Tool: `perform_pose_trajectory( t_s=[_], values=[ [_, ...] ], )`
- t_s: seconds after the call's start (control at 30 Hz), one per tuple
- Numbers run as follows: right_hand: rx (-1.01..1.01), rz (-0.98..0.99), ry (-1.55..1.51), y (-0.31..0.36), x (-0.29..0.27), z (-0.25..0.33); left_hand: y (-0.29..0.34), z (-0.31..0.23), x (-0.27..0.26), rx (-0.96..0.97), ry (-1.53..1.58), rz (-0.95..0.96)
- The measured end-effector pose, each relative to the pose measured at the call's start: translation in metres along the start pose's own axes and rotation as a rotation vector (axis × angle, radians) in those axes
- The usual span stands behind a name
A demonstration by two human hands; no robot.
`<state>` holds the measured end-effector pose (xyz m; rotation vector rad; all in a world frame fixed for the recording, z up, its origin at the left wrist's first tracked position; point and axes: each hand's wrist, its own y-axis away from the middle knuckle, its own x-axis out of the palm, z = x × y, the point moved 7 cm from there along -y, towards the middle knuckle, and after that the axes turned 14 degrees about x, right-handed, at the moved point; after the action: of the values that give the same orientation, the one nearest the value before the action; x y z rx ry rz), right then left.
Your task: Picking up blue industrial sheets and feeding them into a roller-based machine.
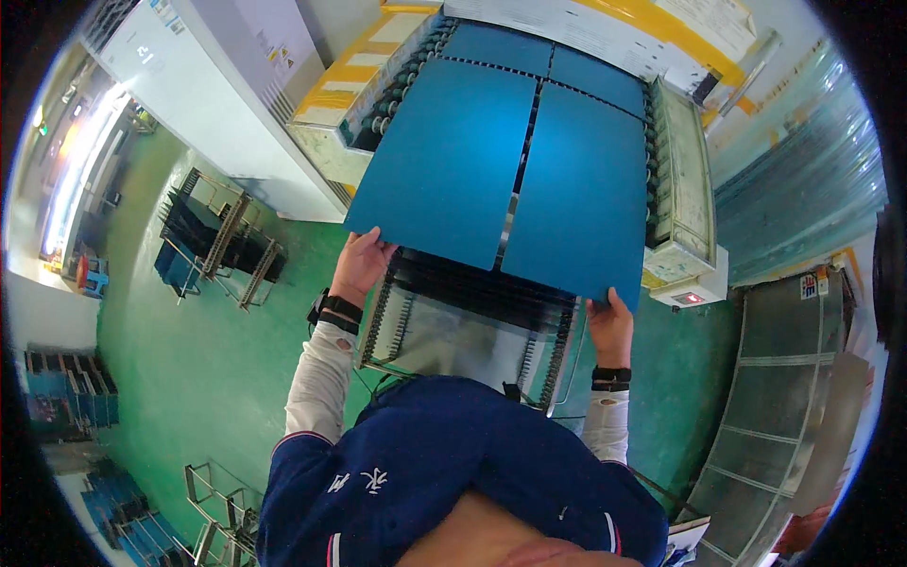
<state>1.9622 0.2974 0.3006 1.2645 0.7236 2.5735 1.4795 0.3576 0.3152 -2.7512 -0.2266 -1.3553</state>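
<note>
Two large flat blue panels lie side by side on a roller conveyor, with a narrow gap between them. My left hand (361, 269) pinches the near left corner of the left blue panel (453, 161). My right hand (611, 331) grips the near right corner of the right blue panel (578, 194), thumb on top. The panels' near edges reach out past the conveyor, above a metal slotted rack (387, 364). Dark sheets (472, 298) sit stacked in the rack's far part, partly hidden under the panels. Each wrist wears a black band.
Further blue panels (496, 47) lie behind on the conveyor, between side housings (685, 175) with rollers. A white cabinet (203, 94) stands left. Another rack with dark sheets (217, 227) is on the green floor (179, 378). A grey metal-framed panel (770, 378) leans at right.
</note>
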Motion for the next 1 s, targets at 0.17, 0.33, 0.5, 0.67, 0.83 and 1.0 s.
perform_pose_trajectory(
  t_s=[0.17, 0.33, 0.5, 0.67, 0.83, 1.0],
  values=[
    [0.019, -0.002, 0.016, -0.008, -0.003, 0.002, -0.005, 0.002, -0.001, 0.012, 0.001, -0.027],
    [0.007, 0.019, -0.004, -0.012, -0.001, 0.002, -0.009, 0.003, -0.003, 0.005, -0.006, -0.033],
    [0.019, 0.013, -0.012, -0.016, -0.004, 0.004, -0.011, 0.005, -0.002, 0.001, 0.009, -0.065],
    [0.003, 0.05, 0.005, -0.017, 0.005, 0.007, -0.016, 0.006, -0.002, 0.005, -0.015, -0.06],
    [0.015, 0.062, 0.012, -0.021, 0.0, 0.008, -0.018, 0.006, 0.002, 0.0, -0.019, -0.053],
    [0.005, -0.047, -0.01, -0.02, 0.005, 0.009, -0.023, 0.007, 0.002, -0.008, -0.019, -0.046]
  ],
)
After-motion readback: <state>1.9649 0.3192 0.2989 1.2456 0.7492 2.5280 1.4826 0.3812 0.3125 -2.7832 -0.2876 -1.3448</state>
